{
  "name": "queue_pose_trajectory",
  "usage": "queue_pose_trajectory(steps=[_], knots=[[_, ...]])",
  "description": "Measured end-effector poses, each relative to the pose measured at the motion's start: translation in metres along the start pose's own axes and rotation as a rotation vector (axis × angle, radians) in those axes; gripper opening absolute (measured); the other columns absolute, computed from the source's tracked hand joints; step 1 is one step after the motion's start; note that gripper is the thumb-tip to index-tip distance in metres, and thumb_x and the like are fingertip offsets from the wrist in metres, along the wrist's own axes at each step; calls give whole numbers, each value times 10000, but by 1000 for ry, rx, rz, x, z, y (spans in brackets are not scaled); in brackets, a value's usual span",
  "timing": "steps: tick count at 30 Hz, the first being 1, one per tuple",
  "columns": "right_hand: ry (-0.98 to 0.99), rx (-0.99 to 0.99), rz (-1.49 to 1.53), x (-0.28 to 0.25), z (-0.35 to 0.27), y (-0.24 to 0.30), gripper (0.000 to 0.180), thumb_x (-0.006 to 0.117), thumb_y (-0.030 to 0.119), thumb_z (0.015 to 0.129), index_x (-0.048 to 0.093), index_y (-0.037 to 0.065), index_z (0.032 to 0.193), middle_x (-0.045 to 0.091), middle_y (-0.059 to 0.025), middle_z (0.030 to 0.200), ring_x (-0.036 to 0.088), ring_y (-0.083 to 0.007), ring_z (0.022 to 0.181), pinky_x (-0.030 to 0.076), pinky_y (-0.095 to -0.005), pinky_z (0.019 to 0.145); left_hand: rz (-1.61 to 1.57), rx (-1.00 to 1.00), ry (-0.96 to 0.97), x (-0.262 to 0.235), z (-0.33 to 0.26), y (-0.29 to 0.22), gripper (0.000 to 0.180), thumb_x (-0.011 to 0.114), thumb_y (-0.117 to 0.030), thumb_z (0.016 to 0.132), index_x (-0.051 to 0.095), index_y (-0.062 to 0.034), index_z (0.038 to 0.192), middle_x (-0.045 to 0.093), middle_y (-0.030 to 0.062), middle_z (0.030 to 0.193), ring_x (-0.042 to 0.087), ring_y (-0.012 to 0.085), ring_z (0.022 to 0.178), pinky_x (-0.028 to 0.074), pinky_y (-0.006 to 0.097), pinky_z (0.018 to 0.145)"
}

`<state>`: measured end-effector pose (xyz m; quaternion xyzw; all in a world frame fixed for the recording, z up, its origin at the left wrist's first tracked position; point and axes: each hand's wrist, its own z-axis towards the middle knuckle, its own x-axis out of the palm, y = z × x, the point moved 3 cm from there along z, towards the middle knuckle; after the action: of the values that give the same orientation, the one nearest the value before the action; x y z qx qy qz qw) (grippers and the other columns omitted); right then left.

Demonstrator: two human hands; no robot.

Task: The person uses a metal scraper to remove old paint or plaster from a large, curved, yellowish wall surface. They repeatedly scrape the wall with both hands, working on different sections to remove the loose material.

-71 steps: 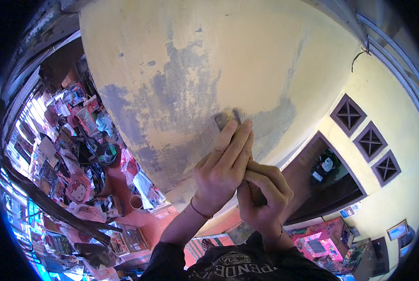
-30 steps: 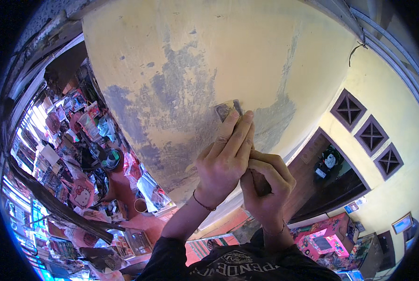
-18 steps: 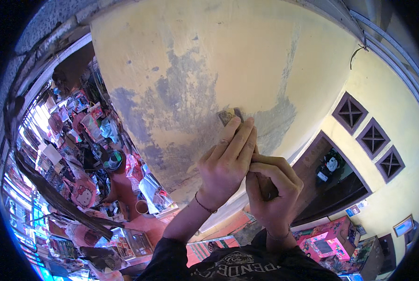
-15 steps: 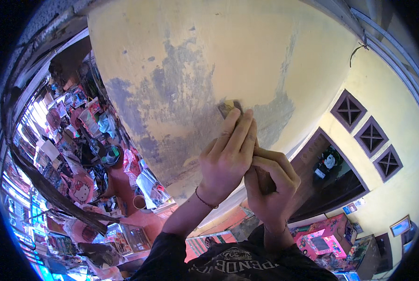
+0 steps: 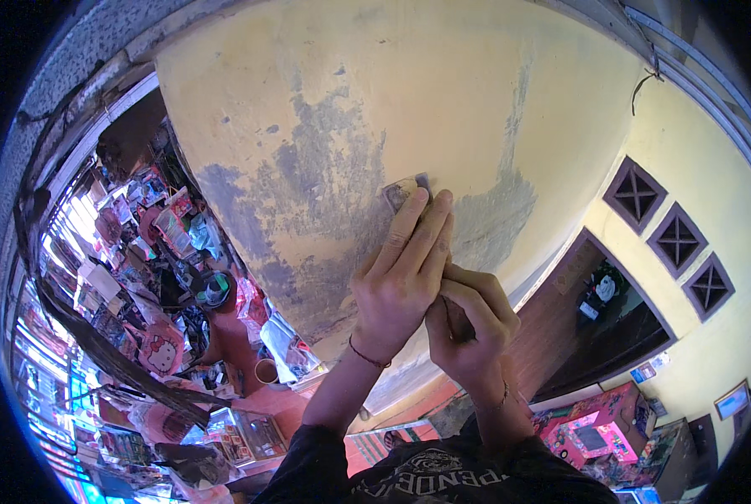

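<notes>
— Yellow paint was noted on the wall [image 5: 476, 101], broken by grey patches [image 5: 329, 139]. Where was the flat tool [image 5: 402, 194] observed?

— Held against the wall, between two grey patches; its squarish end was exposed beyond the left fingertips.

— And the hands?

— Left hand [image 5: 396, 290]: fingers extended, pressed along the tool; the thumb was hidden, so any closure could not be told. Right hand [image 5: 486, 321]: curled, closed around a brown handle [image 5: 458, 319]. Its join to the tool was covered by the left hand.

— Surroundings?

— Three dark-framed vents [image 5: 676, 238] were recorded above a doorway [image 5: 615, 336], right side.
</notes>
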<state>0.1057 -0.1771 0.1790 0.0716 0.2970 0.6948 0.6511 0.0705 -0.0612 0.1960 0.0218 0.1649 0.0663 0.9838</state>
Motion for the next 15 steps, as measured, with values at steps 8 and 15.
queue_pose_trajectory(steps=[8,15], knots=[[-53,-121,-54,8,6,10,203,774,-33,798,744,44,983,741,-128,1067,710,-171,680,555,-278,556,0,13,16,-7,-2,6,252,725,-116,856,805,-142,1094,720,-55,1296,643,171,1280,600,237,837],[-72,-94,38,2,-3,11,200,774,-37,814,731,41,992,741,-123,1038,729,-192,731,553,-276,545,-93,12,14,-6,2,7,302,726,-71,814,795,-125,1103,725,-11,1285,645,208,1276,607,278,921]])
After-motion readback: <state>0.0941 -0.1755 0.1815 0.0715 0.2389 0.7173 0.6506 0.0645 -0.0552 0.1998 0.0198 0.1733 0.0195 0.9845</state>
